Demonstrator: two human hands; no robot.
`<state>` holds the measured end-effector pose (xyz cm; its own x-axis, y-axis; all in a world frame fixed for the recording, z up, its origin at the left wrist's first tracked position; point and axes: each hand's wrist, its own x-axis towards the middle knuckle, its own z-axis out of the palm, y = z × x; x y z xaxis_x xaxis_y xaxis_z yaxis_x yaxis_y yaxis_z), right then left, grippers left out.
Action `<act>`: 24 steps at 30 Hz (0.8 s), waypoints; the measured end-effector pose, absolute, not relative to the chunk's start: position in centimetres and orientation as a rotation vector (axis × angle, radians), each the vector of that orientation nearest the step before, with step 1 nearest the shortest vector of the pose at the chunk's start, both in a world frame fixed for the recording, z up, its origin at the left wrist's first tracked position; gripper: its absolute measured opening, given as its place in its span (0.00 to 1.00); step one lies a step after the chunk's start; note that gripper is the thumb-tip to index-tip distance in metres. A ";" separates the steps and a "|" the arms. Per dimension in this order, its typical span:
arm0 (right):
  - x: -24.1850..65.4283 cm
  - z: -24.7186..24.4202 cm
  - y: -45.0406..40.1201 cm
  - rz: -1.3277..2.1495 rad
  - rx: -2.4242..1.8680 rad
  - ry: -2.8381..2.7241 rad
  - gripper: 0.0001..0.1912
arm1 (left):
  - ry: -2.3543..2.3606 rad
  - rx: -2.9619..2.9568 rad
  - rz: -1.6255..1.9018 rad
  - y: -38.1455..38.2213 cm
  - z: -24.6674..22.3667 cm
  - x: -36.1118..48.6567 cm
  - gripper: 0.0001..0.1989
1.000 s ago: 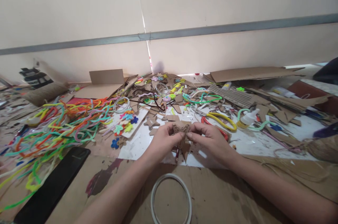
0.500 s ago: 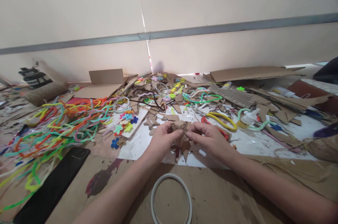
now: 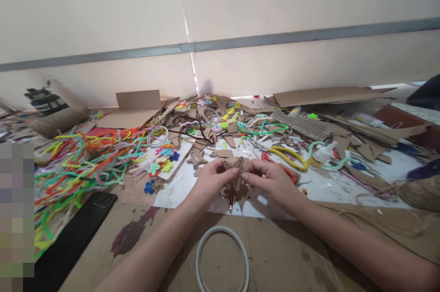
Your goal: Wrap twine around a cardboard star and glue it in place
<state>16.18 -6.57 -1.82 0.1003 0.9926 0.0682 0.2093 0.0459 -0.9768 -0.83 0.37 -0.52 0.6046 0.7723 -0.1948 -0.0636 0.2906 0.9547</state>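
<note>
Between my two hands is a small brown star [image 3: 234, 163] that looks wrapped in twine. My left hand [image 3: 213, 179] pinches its left side between thumb and fingers. On the other side my right hand [image 3: 264, 178] pinches the star too, the two thumbs close together at its middle. Below the star, a dark red pen [image 3: 231, 200] and a pointed cardboard piece [image 3: 241, 198] lie on the white sheet [image 3: 172, 195]. Nearer to me a pale ring [image 3: 247, 262] rests on the brown cardboard. Scissors with yellow and red handles [image 3: 288, 157] lie just beyond my right hand.
Tangled coloured pipe cleaners [image 3: 99, 159] and a black phone [image 3: 79, 237] are at left. Fuzzy flowers [image 3: 161, 166] lie by my left hand. At right are a glue bottle [image 3: 323, 154], cardboard scraps [image 3: 367, 145] and a twine roll [image 3: 421, 191]. A pale wall [image 3: 275, 67] stands behind.
My hands stay in nearly the same place. The star has tilted slightly and my right fingertips have shifted a little to the left along it.
</note>
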 end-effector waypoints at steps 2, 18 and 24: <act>16.3 -1.6 -6.5 0.993 -1.366 -1.308 0.16 | 0.743 1.144 0.646 0.5 -0.6 -0.9 0.18; 16.6 -0.7 -6.6 0.957 -1.417 -1.283 0.17 | 0.739 1.129 0.771 0.9 -0.2 -1.0 0.16; 16.7 -0.7 -6.4 0.916 -1.428 -1.321 0.19 | 0.762 1.138 0.764 0.9 -0.3 -1.0 0.16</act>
<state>16.72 -6.44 -0.67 0.1355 0.9878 0.0765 0.2746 0.0368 -0.9608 -1.02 0.94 -0.26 0.5282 0.8386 -0.1334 -0.1357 0.2384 0.9616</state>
